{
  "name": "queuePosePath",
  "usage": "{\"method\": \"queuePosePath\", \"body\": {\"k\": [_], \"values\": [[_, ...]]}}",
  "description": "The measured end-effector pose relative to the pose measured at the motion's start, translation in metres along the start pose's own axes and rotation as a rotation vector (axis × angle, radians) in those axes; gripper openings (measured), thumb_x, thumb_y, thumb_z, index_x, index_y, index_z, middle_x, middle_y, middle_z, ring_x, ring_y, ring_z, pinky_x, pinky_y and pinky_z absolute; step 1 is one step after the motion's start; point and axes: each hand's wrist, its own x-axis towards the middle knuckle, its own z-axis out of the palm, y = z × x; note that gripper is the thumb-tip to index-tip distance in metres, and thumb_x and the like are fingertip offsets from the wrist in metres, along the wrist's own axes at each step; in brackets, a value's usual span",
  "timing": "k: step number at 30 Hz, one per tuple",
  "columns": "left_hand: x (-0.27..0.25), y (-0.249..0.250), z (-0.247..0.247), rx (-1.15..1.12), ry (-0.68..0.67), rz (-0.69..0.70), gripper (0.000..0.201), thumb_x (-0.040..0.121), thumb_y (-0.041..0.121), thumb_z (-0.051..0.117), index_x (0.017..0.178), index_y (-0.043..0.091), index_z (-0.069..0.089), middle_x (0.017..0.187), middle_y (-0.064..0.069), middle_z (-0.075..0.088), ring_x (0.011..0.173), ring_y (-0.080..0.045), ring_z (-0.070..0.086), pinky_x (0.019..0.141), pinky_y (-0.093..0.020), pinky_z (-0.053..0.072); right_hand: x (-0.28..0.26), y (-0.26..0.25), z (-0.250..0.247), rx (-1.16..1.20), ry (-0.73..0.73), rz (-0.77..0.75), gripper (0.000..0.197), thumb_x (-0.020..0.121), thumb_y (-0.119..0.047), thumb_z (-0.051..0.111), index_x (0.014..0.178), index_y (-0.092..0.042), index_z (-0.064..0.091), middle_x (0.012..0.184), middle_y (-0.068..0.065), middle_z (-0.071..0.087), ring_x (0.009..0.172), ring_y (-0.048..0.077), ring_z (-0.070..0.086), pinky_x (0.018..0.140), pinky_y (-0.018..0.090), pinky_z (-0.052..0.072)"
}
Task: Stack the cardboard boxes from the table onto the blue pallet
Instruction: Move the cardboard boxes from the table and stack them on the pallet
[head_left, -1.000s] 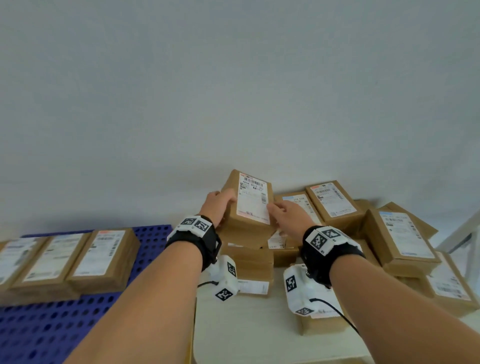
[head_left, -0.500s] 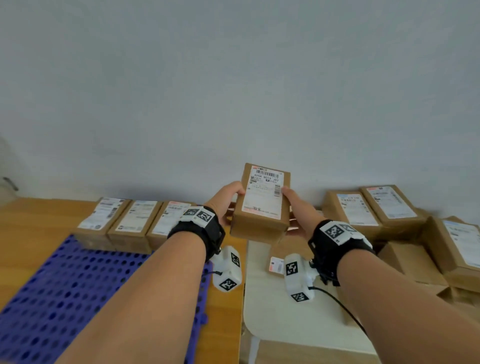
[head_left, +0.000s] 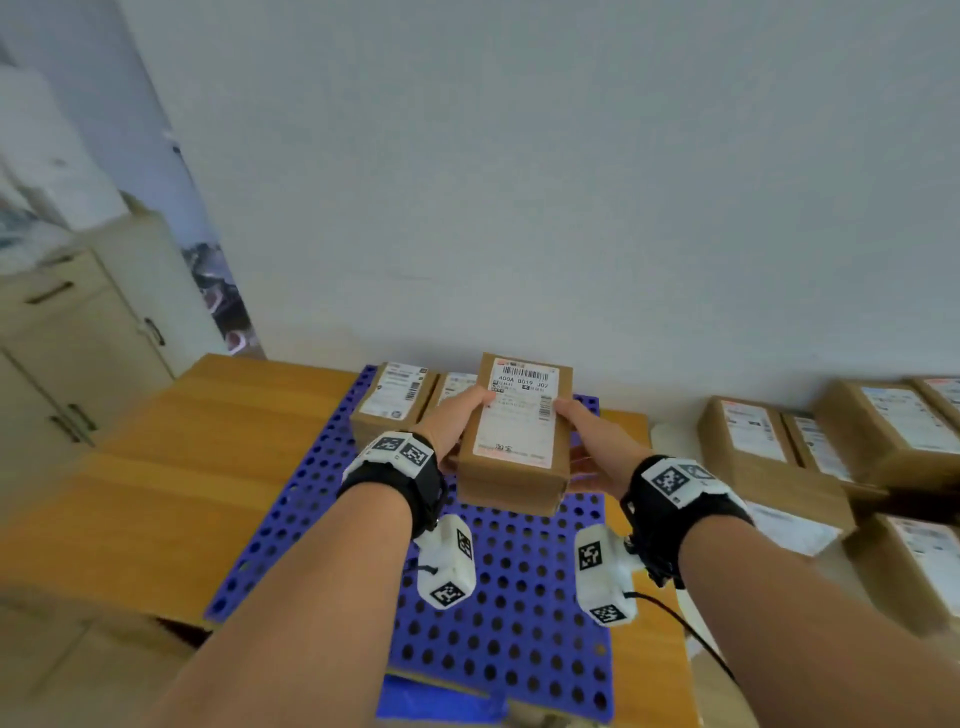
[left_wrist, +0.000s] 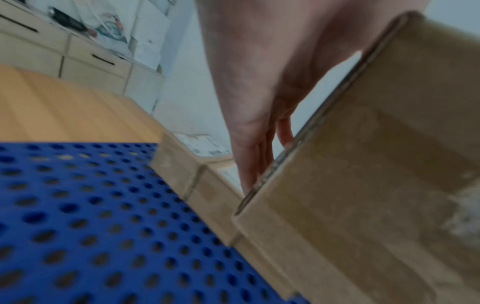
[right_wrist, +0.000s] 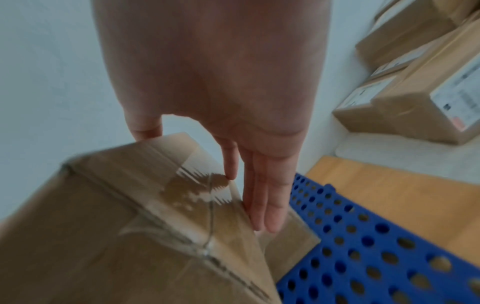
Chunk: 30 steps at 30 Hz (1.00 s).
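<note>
I hold a brown cardboard box (head_left: 514, 441) with a white shipping label between both hands, in the air over the far half of the blue perforated pallet (head_left: 509, 597). My left hand (head_left: 457, 421) grips its left side, thumb on top and fingers along the side. My right hand (head_left: 587, 431) grips its right side the same way. In the left wrist view the box (left_wrist: 376, 185) fills the right, with the fingers (left_wrist: 259, 160) straight along its edge. In the right wrist view the fingers (right_wrist: 265, 201) lie under the taped box (right_wrist: 130, 226). Labelled boxes (head_left: 392, 400) line the pallet's far edge.
The pallet lies on a wooden surface (head_left: 182, 467) against a pale wall. Several more labelled boxes (head_left: 753, 447) are piled on the white table (head_left: 670, 436) to the right. A beige cabinet (head_left: 67, 353) stands at the far left. The near part of the pallet (right_wrist: 363, 246) is bare.
Both hands lifted the box off the pile on the table and carried it left. It now hangs over the pallet, near the row of boxes at the far edge.
</note>
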Motion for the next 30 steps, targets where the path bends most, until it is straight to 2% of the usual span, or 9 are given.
{"method": "queuePosePath", "body": {"k": [3, 7, 11, 14, 17, 21, 23, 25, 30], "values": [[-0.011, -0.016, -0.054, 0.036, 0.023, -0.004, 0.056, 0.062, 0.055, 0.064, 0.1, 0.014, 0.069, 0.111, -0.014, 0.071, 0.109, -0.036, 0.064, 0.104, -0.047, 0.043, 0.001, -0.001, 0.053, -0.062, -0.044, 0.025, 0.047, 0.09, -0.056, 0.054, 0.108, -0.014, 0.064, 0.086, 0.01, 0.071, 0.084, 0.028, 0.067, 0.099, 0.051, 0.049], [-0.024, -0.038, -0.112, 0.01, 0.068, -0.065, 0.027, 0.086, 0.039, 0.057, 0.087, 0.013, 0.062, 0.094, -0.012, 0.069, 0.09, -0.029, 0.061, 0.084, -0.036, 0.043, 0.009, -0.001, 0.116, -0.126, -0.123, 0.07, 0.05, 0.089, -0.058, 0.054, 0.111, -0.014, 0.059, 0.096, 0.014, 0.07, 0.088, 0.031, 0.068, 0.098, 0.049, 0.05], [-0.015, -0.069, -0.157, 0.059, 0.134, -0.158, 0.048, 0.063, 0.056, 0.062, 0.09, 0.018, 0.07, 0.105, -0.016, 0.073, 0.106, -0.035, 0.066, 0.103, -0.047, 0.045, 0.022, 0.002, 0.161, -0.188, -0.217, 0.143, 0.061, 0.089, -0.059, 0.055, 0.124, -0.01, 0.052, 0.111, 0.019, 0.065, 0.094, 0.035, 0.067, 0.085, 0.041, 0.054], [-0.011, -0.074, -0.176, 0.061, 0.142, -0.215, 0.031, 0.084, 0.045, 0.055, 0.089, 0.015, 0.062, 0.099, -0.021, 0.066, 0.092, -0.034, 0.063, 0.087, -0.038, 0.045, 0.037, 0.003, 0.182, -0.219, -0.25, 0.179, 0.062, 0.091, -0.055, 0.054, 0.129, -0.007, 0.049, 0.116, 0.024, 0.064, 0.096, 0.037, 0.067, 0.081, 0.04, 0.056], [-0.002, -0.078, -0.191, 0.079, 0.127, -0.26, 0.028, 0.095, 0.034, 0.05, 0.109, 0.012, 0.057, 0.095, -0.013, 0.058, 0.091, -0.028, 0.056, 0.082, -0.036, 0.038, 0.055, 0.001, 0.199, -0.247, -0.284, 0.214, 0.055, 0.095, -0.049, 0.051, 0.128, -0.005, 0.048, 0.12, 0.028, 0.062, 0.08, 0.036, 0.068, 0.077, 0.04, 0.058], [0.019, -0.076, -0.202, 0.212, 0.177, -0.325, 0.044, 0.1, 0.022, 0.048, 0.139, 0.002, 0.046, 0.09, -0.011, 0.052, 0.096, -0.031, 0.055, 0.074, -0.035, 0.039, 0.081, -0.002, 0.214, -0.32, -0.282, 0.267, 0.054, 0.099, -0.043, 0.047, 0.133, -0.001, 0.047, 0.13, 0.022, 0.058, 0.065, 0.03, 0.067, 0.05, 0.028, 0.057], [0.033, -0.074, -0.202, 0.301, 0.142, -0.346, 0.048, 0.102, 0.023, 0.046, 0.144, 0.0, 0.039, 0.099, -0.016, 0.056, 0.103, -0.034, 0.056, 0.079, -0.037, 0.039, 0.093, -0.005, 0.216, -0.33, -0.279, 0.294, 0.051, 0.101, -0.041, 0.046, 0.133, -0.001, 0.048, 0.125, 0.021, 0.06, 0.063, 0.028, 0.066, 0.046, 0.027, 0.057], [0.051, -0.073, -0.203, 0.305, 0.143, -0.326, 0.048, 0.1, 0.023, 0.049, 0.141, -0.002, 0.043, 0.088, -0.011, 0.052, 0.087, -0.029, 0.052, 0.082, -0.04, 0.04, 0.105, -0.009, 0.215, -0.333, -0.254, 0.291, 0.048, 0.102, -0.038, 0.045, 0.128, 0.001, 0.05, 0.113, 0.02, 0.063, 0.06, 0.027, 0.065, 0.043, 0.026, 0.056], [0.072, -0.076, -0.2, 0.344, 0.053, -0.427, 0.045, 0.101, 0.023, 0.049, 0.141, 0.002, 0.044, 0.134, -0.019, 0.053, 0.117, -0.034, 0.054, 0.093, -0.044, 0.048, 0.118, -0.006, 0.214, -0.335, -0.203, 0.325, 0.034, 0.101, -0.034, 0.046, 0.107, -0.001, 0.055, 0.103, 0.019, 0.065, 0.064, 0.028, 0.064, 0.055, 0.031, 0.057]]}}
